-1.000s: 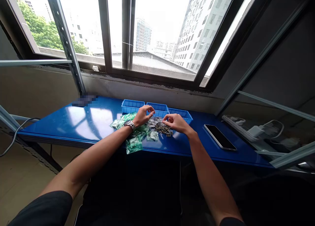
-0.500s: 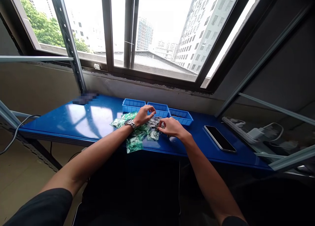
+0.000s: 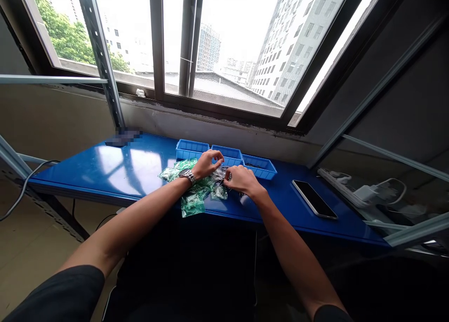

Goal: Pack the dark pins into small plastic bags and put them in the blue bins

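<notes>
My left hand [image 3: 209, 164] hovers with curled fingers over a heap of small plastic bags, and a metal wristwatch [image 3: 187, 176] sits on that wrist. Green-tinted bags [image 3: 192, 206] lie spread below it. My right hand [image 3: 242, 181] rests on the far side of the heap, its fingertips against clear bags [image 3: 220, 191] and a small dark object. A loose batch of thin dark pins lies mostly hidden under that hand. I cannot tell whether either hand grips anything.
Several blue plastic bins [image 3: 192, 149] stand in a row against the wall, and the rightmost bin [image 3: 259, 168] holds a few dark pins. A black smartphone [image 3: 314, 198] lies on the blue metal bench [image 3: 105, 172]. A power strip [image 3: 351, 191] sits beyond the right end.
My right hand has moved left and now covers the dark pins seen earlier. Dark pins now show in the rightmost bin. The view has shifted slightly.
</notes>
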The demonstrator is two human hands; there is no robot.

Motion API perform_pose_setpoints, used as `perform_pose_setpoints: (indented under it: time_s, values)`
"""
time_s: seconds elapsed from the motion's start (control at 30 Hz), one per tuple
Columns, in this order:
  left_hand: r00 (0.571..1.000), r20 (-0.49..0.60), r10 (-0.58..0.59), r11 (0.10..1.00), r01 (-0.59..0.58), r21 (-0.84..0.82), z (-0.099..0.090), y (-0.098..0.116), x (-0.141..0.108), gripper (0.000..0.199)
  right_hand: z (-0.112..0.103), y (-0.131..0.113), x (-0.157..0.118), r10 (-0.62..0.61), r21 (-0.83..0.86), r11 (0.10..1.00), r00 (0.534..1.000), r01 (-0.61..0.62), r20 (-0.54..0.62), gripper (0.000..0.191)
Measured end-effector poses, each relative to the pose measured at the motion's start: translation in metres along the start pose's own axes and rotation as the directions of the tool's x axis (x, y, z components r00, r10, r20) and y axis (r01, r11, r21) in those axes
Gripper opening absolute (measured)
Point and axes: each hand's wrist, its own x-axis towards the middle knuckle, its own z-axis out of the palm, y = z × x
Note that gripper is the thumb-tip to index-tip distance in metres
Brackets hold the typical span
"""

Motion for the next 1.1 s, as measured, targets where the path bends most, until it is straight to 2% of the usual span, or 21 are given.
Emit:
perform_pose_setpoints:
  time_s: [0.27,0.4,0.53,0.67,0.73,0.87,0.97,1.1]
  values:
    - [1.0,0.008,-0.01,1.0,0.01,-0.004,0.0,0.001,0.0,0.014,0.002,-0.006,-0.002,0.067,0.031,0.997,0.998,-0.067,-0.012,0.013]
    - [1.0,0.008,-0.013,1.0,0.013,0.003,0.0,0.0,0.0,0.015,-0.001,0.003,-0.002,0.065,0.2,0.979,0.992,-0.042,-0.108,0.014]
    - [0.999,-0.006,-0.035,0.999,0.035,-0.018,0.0,0.0,0.001,0.015,-0.012,0.017,0.011,0.035,0.485,0.871,0.975,0.078,-0.22,0.016]
    - [0.996,-0.039,-0.077,0.994,0.074,-0.08,-0.003,0.002,0.002,0.026,-0.019,0.028,0.037,0.086,0.667,0.731,0.949,0.146,-0.302,0.018]
    - [0.994,-0.065,-0.084,0.992,0.077,-0.102,-0.005,0.003,0.002,0.029,-0.014,0.03,0.051,0.126,0.732,0.662,0.939,0.161,-0.321,0.021]
    - [0.991,-0.11,-0.079,0.993,0.069,-0.091,-0.004,0.004,0.002,0.022,0.009,0.027,0.065,0.189,0.828,0.517,0.914,0.219,-0.359,0.03]
    - [0.991,-0.123,-0.049,0.998,0.043,-0.055,-0.002,0.003,0.002,0.016,0.023,0.023,0.064,0.203,0.835,0.488,0.897,0.254,-0.392,0.032]
    - [0.989,-0.147,-0.028,0.999,0.024,-0.027,-0.001,0.003,0.002,0.011,0.027,0.021,0.059,0.212,0.833,0.496,0.896,0.245,-0.39,0.035]
